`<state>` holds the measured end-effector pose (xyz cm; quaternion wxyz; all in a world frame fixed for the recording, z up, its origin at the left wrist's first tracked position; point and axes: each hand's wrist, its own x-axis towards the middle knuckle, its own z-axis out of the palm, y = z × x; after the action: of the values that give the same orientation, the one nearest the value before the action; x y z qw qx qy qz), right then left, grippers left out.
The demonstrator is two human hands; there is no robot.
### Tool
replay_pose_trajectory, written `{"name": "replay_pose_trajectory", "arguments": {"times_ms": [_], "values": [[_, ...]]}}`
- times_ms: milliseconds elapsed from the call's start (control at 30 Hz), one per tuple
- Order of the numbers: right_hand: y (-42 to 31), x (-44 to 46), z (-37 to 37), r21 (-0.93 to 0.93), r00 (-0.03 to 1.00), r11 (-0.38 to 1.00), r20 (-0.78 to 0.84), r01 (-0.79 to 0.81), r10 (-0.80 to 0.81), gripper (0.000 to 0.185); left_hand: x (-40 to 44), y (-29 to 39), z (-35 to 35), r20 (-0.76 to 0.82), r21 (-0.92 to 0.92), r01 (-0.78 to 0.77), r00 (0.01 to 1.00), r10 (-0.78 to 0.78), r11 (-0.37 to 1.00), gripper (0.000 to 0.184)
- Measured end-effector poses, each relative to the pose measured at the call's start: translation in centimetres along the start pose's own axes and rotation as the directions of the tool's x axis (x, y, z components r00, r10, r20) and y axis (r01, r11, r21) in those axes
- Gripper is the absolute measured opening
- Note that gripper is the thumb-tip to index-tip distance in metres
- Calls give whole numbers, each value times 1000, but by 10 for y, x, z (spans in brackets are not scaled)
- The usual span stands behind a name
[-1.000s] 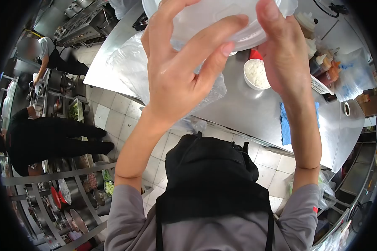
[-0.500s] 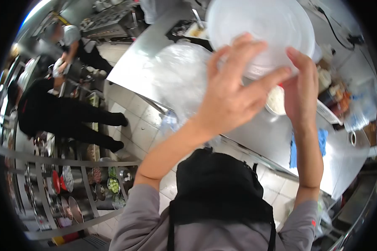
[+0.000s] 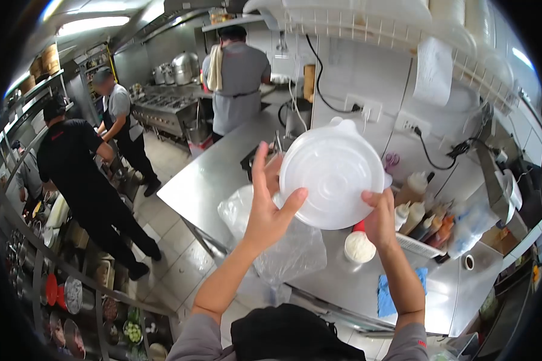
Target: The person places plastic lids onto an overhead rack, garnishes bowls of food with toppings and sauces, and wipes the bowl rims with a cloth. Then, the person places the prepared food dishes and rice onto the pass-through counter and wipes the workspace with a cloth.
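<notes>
A round translucent white plastic lid (image 3: 332, 174) is raised above the steel counter, its flat face toward me. My left hand (image 3: 270, 207) is at its left edge, thumb on the face and fingers spread around the rim. At the lower right edge, my right hand (image 3: 379, 218) pinches the rim, thumb on the face. Whether more lids or a container lie behind it is hidden. Below my right hand stands a white cup of white food (image 3: 360, 247), with a red handle beside it. A crumpled clear plastic bag (image 3: 283, 253) lies under my left forearm.
The steel counter (image 3: 193, 180) holds a blue cloth (image 3: 386, 296), a basket of sauce bottles (image 3: 417, 243) and a small cup of dark liquid (image 3: 468, 262). Cords hang along the wall. A co-worker (image 3: 235, 84) stands behind the counter; others work at left. A wire shelf (image 3: 397, 36) hangs overhead.
The view has tilted up, showing the wall and more people. My left hand has shifted from in front of the round plastic piece to its left edge; my right hand now pinches its lower right rim.
</notes>
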<state>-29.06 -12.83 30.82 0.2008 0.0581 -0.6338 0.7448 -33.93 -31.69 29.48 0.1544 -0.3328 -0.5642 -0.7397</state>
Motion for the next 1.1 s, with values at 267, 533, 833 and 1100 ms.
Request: {"name": "replay_pose_trajectory", "arguments": {"times_ms": [267, 533, 833, 1100], "values": [[-34, 23, 20, -230, 953, 925, 92, 301, -287, 66, 21, 19, -16, 146, 59, -85, 986, 76, 995, 68], [-30, 49, 37, -291, 833, 787, 307, 544, -461, 70, 17, 41, -51, 117, 304, -197, 979, 169, 932, 63], [-29, 64, 77, -262, 835, 841, 437, 473, -334, 69, 15, 48, -76, 8, 465, -227, 968, 253, 856, 61], [-48, 84, 65, -284, 807, 773, 381, 567, -452, 60, 54, 34, -65, 81, 452, -314, 946, 313, 835, 66]]}}
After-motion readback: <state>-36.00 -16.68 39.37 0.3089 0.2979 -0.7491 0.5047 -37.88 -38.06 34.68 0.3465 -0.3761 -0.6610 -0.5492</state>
